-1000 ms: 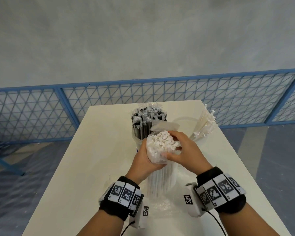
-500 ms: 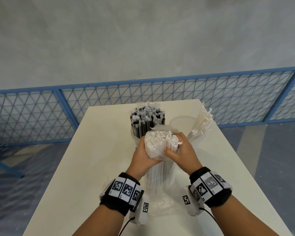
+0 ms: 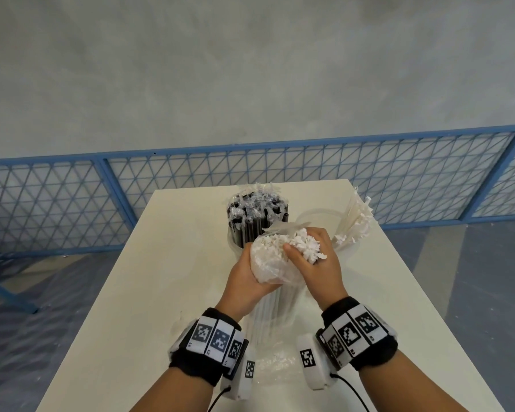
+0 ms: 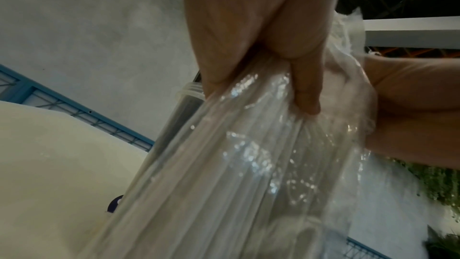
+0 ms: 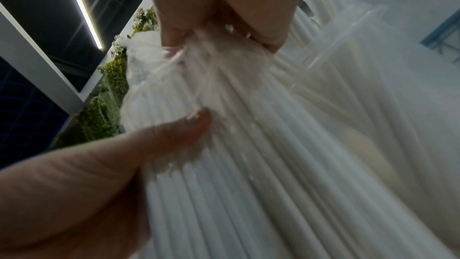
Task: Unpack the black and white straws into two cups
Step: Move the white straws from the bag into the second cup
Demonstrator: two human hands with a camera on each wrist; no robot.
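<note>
A clear plastic bag of white straws (image 3: pixel 269 263) stands upright on the white table (image 3: pixel 161 292). My left hand (image 3: pixel 247 278) grips the bag near its top from the left; the bag's crinkled plastic (image 4: pixel 248 164) fills the left wrist view. My right hand (image 3: pixel 312 257) grips a bunch of white straws (image 3: pixel 308 246) at the bag's open top, thumb on the near side. The white straws (image 5: pixel 248 164) run down from my right fingers in the right wrist view. Behind stands a clear cup of black straws (image 3: pixel 254 215). To its right a second clear cup (image 3: pixel 318 218) holds several white straws (image 3: pixel 354 221).
Loose clear wrapping with white bits (image 3: pixel 277 358) lies on the table between my wrists. A blue mesh fence (image 3: pixel 72 203) runs behind the table's far edge, with a grey wall above. The floor drops away on both sides of the table.
My right hand has slid from the bag's side up over the top and closed on a bunch of white straws, spreading them toward the right. My left hand keeps its hold.
</note>
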